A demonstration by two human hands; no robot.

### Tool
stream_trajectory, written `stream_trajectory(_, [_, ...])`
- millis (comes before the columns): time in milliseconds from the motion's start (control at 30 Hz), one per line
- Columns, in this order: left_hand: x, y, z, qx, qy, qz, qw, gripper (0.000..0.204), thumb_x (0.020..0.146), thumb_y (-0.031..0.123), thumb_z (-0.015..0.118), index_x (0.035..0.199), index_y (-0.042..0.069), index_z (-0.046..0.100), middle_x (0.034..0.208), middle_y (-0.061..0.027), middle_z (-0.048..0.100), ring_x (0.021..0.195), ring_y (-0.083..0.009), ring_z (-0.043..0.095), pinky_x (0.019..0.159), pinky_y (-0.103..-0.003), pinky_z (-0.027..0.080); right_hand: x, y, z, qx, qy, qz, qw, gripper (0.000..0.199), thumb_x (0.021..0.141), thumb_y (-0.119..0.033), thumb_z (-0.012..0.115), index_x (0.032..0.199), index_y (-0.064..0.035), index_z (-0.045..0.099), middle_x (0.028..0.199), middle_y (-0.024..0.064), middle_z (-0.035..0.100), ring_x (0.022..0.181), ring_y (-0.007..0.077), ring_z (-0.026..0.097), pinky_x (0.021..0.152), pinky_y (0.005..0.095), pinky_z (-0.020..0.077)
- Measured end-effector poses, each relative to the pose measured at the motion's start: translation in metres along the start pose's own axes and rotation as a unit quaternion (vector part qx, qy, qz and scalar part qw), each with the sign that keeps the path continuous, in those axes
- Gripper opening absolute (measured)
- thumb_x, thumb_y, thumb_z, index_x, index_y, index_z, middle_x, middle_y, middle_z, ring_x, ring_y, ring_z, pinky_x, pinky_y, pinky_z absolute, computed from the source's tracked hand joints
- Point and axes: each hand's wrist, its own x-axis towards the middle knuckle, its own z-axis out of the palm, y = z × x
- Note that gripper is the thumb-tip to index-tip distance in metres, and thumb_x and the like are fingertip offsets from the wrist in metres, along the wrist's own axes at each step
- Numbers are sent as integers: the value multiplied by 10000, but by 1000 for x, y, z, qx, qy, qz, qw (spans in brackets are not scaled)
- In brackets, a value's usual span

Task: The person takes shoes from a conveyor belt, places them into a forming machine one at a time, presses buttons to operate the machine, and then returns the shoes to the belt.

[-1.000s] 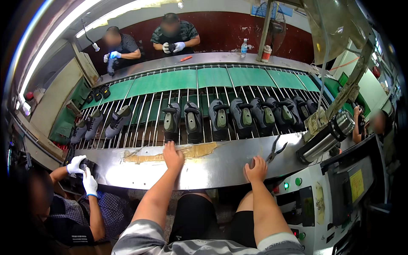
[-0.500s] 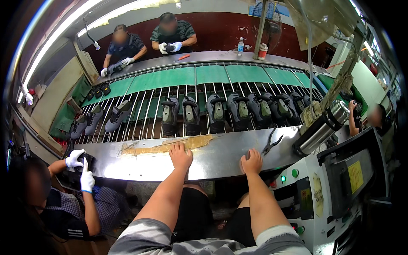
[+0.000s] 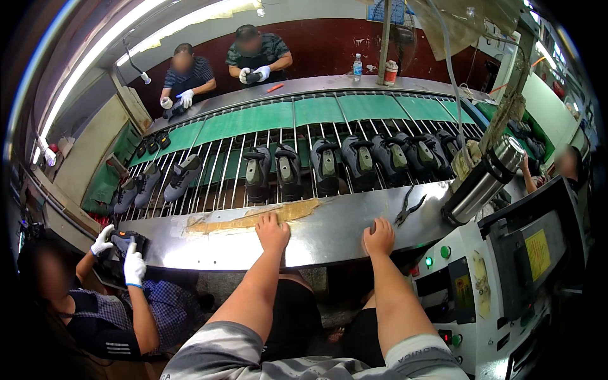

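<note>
The left hand [image 3: 273, 233] lies palm down with fingers loosely spread, gripping nothing, its fingertips on a strip of brown tape [image 3: 247, 219] stuck to the tabletop [image 3: 329, 244]. The right hand [image 3: 379, 237] rests near the front edge, fingers bent; whether it holds anything cannot be told. Both wrists cross that edge. A stretch of steel separates the hands, and a longer one runs left of the tape. Pliers [image 3: 408, 208] lie just right of and beyond the right hand, handles parted; farther right is a steel flask [image 3: 482, 183].

Past the far edge, a row of grey shoes [image 3: 257, 174] sits on metal rods [image 3: 223, 177], with room between it and three more at left.

A yellow label [image 3: 537, 253] on the machine [image 3: 465, 288] carries writing too small to read. The shirt's right sleeve [image 3: 423, 358] has printed lettering.

The tabletop is shiny metal. Green sheets [image 3: 316, 113] cover the rods' far side. Opposite, two gloved co-workers handle shoes before a dark red wall [image 3: 323, 47]; another, also gloved, works at left.
</note>
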Motion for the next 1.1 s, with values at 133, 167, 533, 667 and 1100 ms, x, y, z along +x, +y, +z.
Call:
stream_trajectory(133, [0,-4,3,5,-5,1,1000,387,761,241,627,1084,28,609,1161,-155,581,1140,-320,497,972,-456,356,0,-4,-4,-5,-5,4,1000,391,782,-242,604,1121,-49,619,1291,124,577,1249,290,483,1041,427,372])
stream_trajectory(167, [0,-5,4,6,-4,4,1000,389,762,243,628,1086,28,609,1161,-155,582,1142,-321,497,973,-456,355,0,-3,-2,-7,-4,4,1000,390,782,-241,602,1121,-49,620,1294,122,575,1249,289,482,1041,424,372])
stream_trajectory(533, [0,-7,4,14,-21,3,1000,397,782,248,605,1110,24,604,1222,-166,570,1172,-329,486,995,-471,345,-2,-3,1,-1,1,3,1000,385,785,-236,591,1116,-42,618,1295,129,575,1252,291,481,1054,430,360])
stream_trajectory(667, [0,-5,2,13,-16,8,1000,388,772,240,608,1094,25,602,1205,-163,571,1160,-329,490,985,-470,351,-1,-1,3,4,2,-1,1000,385,784,-235,592,1112,-35,618,1293,137,574,1253,294,480,1055,430,360])
stream_trajectory(1100, [0,-13,0,15,-17,3,1000,381,776,252,609,1087,33,603,1174,-163,581,1144,-327,498,986,-466,352,-5,-5,4,12,8,2,1000,366,781,-231,591,1093,-41,623,1282,141,585,1248,304,488,1058,431,363])
